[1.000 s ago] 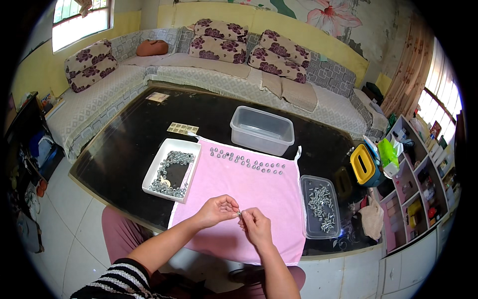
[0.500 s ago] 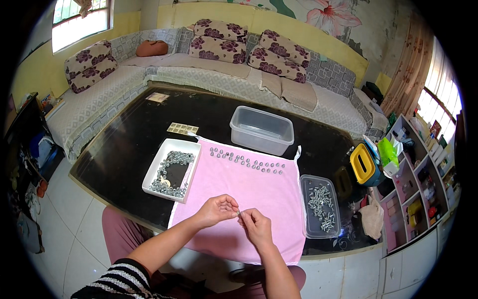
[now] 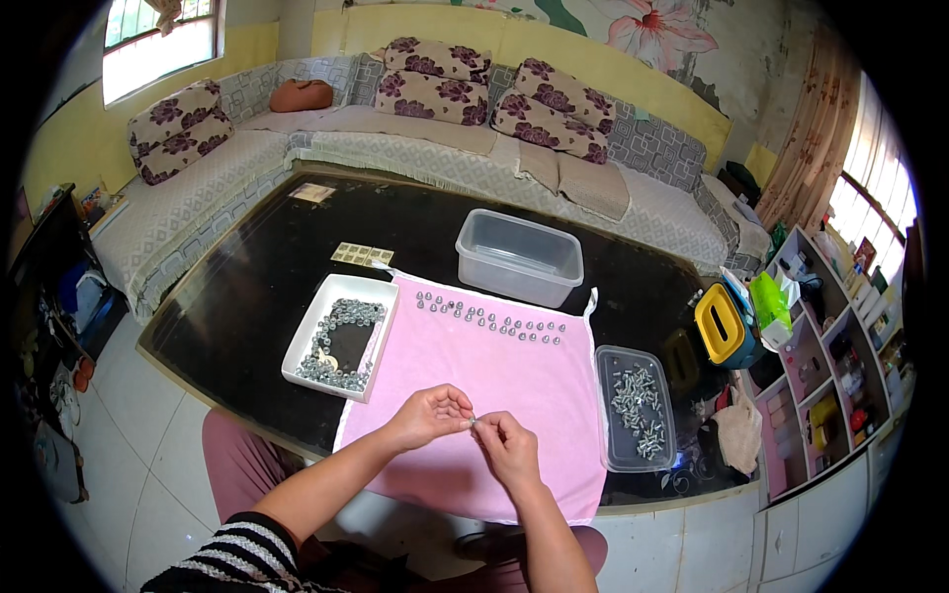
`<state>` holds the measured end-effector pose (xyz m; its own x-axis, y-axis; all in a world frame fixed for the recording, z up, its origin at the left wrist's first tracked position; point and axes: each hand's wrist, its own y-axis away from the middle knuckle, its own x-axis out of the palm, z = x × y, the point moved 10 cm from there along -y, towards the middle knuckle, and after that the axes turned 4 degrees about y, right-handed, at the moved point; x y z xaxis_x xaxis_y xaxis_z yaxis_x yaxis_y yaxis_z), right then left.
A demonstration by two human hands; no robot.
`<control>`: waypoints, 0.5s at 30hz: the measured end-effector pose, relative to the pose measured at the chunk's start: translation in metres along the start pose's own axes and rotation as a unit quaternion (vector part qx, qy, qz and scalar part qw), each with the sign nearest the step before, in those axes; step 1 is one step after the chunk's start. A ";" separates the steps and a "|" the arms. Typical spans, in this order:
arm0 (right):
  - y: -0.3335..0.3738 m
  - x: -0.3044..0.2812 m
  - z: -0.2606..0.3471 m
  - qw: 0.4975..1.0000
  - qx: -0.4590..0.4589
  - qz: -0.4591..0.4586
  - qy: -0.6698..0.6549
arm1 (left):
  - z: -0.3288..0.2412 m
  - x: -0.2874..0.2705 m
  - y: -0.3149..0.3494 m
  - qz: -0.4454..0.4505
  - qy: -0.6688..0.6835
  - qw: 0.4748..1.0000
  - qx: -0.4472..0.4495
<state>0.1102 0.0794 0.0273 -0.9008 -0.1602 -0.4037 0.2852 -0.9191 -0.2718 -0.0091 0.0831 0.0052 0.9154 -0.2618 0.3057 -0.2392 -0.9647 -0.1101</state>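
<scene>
My left hand (image 3: 431,417) and my right hand (image 3: 509,447) meet over a pink cloth (image 3: 425,484), fingertips pinched together. Between them is a small shiny metal fastener (image 3: 474,421); fingers cover most of it, so whether it is a nut, a bolt or both cannot be told. To the left, a white tray (image 3: 297,368) holds many metal nuts (image 3: 358,312). On the right, a clear shallow plastic tray (image 3: 607,435) contains loose bolts (image 3: 639,403). Two rows of small metal fasteners (image 3: 481,320) stand along the cloth's far side.
A clear, deep plastic box (image 3: 521,280) stands beyond the cloth on the black table (image 3: 237,296). A yellow-topped tissue box (image 3: 720,328) and a crumpled beige cloth (image 3: 737,435) are at the right edge. A card sheet (image 3: 362,255) lies behind the white tray.
Both hands stay almost in place, still pinched on the small fastener. Only a slight shift of the fingers shows.
</scene>
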 end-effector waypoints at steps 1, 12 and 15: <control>0.000 -0.001 0.003 1.000 0.005 -0.001 -0.003 | 0.000 0.000 0.000 0.000 0.004 1.000 0.000; -0.001 0.001 0.010 1.000 0.008 0.018 0.009 | -0.001 -0.001 0.001 -0.007 0.005 1.000 -0.002; -0.002 0.005 0.000 1.000 -0.010 0.023 0.017 | 0.000 0.002 0.000 0.000 -0.001 1.000 -0.005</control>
<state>0.1056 0.0801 0.0261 -0.8751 -0.1885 -0.4457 0.3320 -0.9040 -0.2694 -0.0075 0.0830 0.0057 0.9159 -0.2616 0.3044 -0.2419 -0.9650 -0.1013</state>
